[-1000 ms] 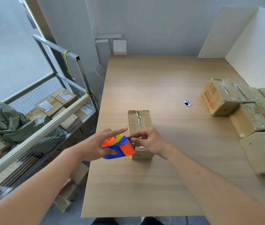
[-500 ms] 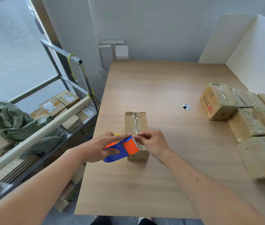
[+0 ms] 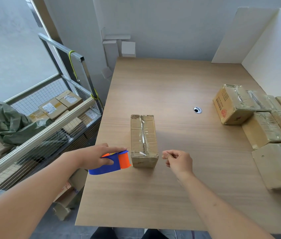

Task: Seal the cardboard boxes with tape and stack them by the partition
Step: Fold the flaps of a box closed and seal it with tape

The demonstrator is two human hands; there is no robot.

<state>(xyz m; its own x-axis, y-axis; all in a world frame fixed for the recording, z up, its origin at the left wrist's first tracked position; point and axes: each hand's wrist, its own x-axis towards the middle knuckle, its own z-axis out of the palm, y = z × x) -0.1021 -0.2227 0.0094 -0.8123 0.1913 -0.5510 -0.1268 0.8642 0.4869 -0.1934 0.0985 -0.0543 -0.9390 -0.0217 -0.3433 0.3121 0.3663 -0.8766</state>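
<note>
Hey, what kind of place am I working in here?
Probably a packing or shipping station: taped cardboard boxes grouped by a white partition, a tape dispenser in the left hand, and a wire cage cart of labelled parcels.

The stacked boxes (image 3: pixel 274 128) at the table's (image 3: pixel 170 83) right edge run off the frame. The tape dispenser (image 3: pixel 112 162) is half hidden by the left hand (image 3: pixel 93 157) — its roll barely shows.

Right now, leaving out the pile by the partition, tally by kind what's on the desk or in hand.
Cardboard box: 1, taped along its top seam
Tape dispenser: 1, held in the left hand
Cable grommet: 1
Total: 3
</note>
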